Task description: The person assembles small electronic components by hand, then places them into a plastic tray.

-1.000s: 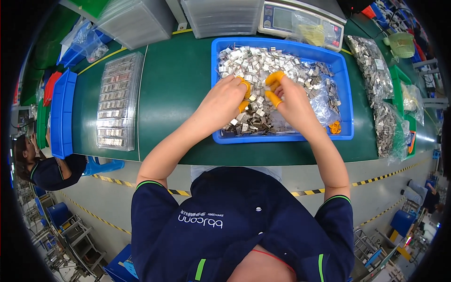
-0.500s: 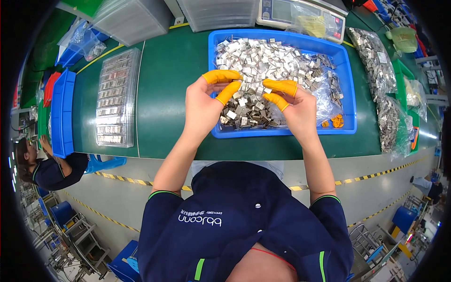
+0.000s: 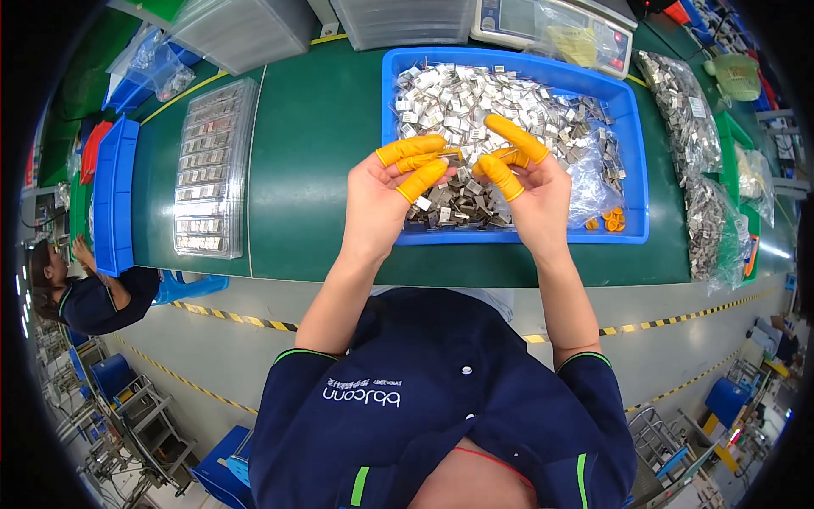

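Observation:
My left hand (image 3: 377, 191), with yellow finger cots on its fingertips, is closed in a pinch over the blue tray (image 3: 517, 238). A small metal connector (image 3: 452, 159) sticks out from its fingertips. Close by on the right is my right hand (image 3: 543, 195), also in yellow cots. Its index finger is lifted away while the thumb and another finger come together; what lies between them is too small to make out. Below and beyond both hands, the tray holds a heap of loose silvery metal connectors (image 3: 458, 97), paler at the back and darker toward the front.
A clear plastic bag (image 3: 593, 182) and orange finger cots (image 3: 614, 220) lie in the tray's right side. Left stands a clear blister tray (image 3: 212, 170) with rows of parts. Bagged connectors (image 3: 678, 93) lie right, a scale (image 3: 509, 21) behind. A co-worker (image 3: 102, 297) sits far left.
My right index finger has lifted and spread away from the thumb. My left hand has shifted slightly right, and a connector now shows at its fingertips. The whole view has shifted a little.

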